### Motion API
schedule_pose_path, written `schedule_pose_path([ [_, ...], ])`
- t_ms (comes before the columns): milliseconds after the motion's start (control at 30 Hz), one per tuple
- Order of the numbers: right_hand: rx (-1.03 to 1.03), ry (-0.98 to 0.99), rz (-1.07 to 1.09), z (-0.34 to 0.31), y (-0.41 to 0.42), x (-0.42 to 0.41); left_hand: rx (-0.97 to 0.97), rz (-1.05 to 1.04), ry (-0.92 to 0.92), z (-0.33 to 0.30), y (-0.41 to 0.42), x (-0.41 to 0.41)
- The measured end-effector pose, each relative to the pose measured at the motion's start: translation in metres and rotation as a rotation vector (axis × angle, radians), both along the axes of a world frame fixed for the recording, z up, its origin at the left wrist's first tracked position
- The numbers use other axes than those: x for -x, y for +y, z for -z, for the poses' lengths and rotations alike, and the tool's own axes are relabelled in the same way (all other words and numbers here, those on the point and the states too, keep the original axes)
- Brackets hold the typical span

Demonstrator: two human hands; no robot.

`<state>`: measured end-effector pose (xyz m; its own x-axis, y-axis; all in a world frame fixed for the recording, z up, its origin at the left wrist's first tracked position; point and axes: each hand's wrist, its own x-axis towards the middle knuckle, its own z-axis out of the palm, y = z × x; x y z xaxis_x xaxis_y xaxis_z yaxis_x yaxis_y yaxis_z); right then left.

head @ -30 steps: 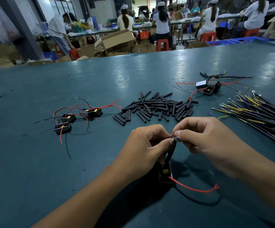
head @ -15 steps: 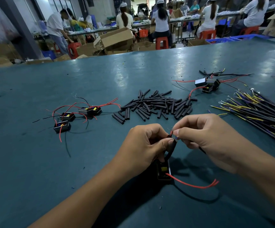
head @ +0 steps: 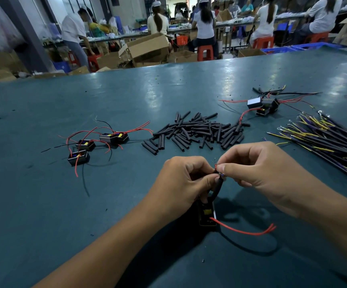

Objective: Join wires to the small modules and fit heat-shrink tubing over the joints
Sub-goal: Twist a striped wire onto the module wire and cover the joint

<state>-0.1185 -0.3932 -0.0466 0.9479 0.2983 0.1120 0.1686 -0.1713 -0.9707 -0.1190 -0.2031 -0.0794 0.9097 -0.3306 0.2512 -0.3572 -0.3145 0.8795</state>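
Fingertips of both hands stay pinched on the wire joint near the table's front edge, tubing still below it.

Glossy teal table top, matt black tubing pieces, brown cardboard boxes, red plastic stools

On the worktop, with the hands as dial centre: tubing pile at 12 o'clock; module group at 10 o'clock; second module group at 1 o'clock; wire bundle at 2 o'clock; one module at 6 o'clock.
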Motion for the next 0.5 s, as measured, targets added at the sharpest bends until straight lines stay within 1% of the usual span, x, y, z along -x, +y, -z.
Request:
schedule_pose_path([
  [367,0.017,-0.078,-0.037,0.0007,-0.0019,-0.0008,0.005,0.000,-0.038,0.0017,-0.0020,0.0012],
  [500,0.083,-0.125,-0.019,0.0013,-0.0011,0.0006,0.005,-0.005,0.018,0.0005,-0.0027,0.0026],
])
